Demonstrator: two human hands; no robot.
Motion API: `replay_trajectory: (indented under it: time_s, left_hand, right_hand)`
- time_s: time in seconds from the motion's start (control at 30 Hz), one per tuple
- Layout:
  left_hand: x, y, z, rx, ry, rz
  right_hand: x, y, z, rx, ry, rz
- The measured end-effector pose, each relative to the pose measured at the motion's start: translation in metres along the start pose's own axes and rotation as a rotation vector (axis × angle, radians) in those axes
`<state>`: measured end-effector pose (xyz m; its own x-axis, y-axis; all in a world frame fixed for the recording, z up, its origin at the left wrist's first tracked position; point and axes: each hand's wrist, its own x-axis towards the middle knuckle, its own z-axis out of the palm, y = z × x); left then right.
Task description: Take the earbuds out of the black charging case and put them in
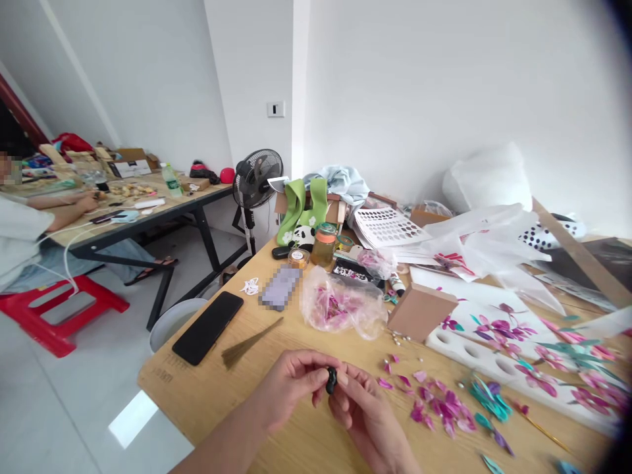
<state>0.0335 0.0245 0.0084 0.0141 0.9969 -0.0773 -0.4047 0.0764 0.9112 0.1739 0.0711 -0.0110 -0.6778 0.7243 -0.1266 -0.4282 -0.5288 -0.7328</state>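
Over the front of the wooden table (296,434), my left hand (291,385) and my right hand (363,401) meet. Thumbs and fingertips of both pinch a small, dark, rounded black piece (331,381); its exact kind is too small to make out. To the right of my right hand lie loose magenta petals (447,408) and a teal bundle (491,399). A bundle of thin brown wires (251,342) rests left of my hands. Beyond them sits a clear plastic bag with pink pieces (340,306).
A black phone (207,328) lies near the left edge. Behind are a jar (324,245), a cardboard box (422,309) and a white foam strip with holes (464,349) under flowers. A fan (257,178) stands beyond; another person (20,230) sits at the far-left table.
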Motion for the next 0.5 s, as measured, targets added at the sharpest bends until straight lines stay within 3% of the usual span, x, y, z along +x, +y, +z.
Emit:
replay_trajectory:
  time_s: [0.33,0.43,0.5]
  left_hand:
    - [0.003,0.000,0.003,-0.106,0.044,0.010]
    - [0.002,0.011,0.003,-0.130,0.049,0.046]
    - [-0.012,0.021,-0.003,-0.116,0.001,0.112]
  right_hand:
    - [-0.001,0.002,-0.001,0.007,-0.005,0.034]
    - [0.000,0.001,-0.003,0.000,0.016,0.022]
    - [0.001,-0.001,-0.004,-0.006,0.033,0.009]
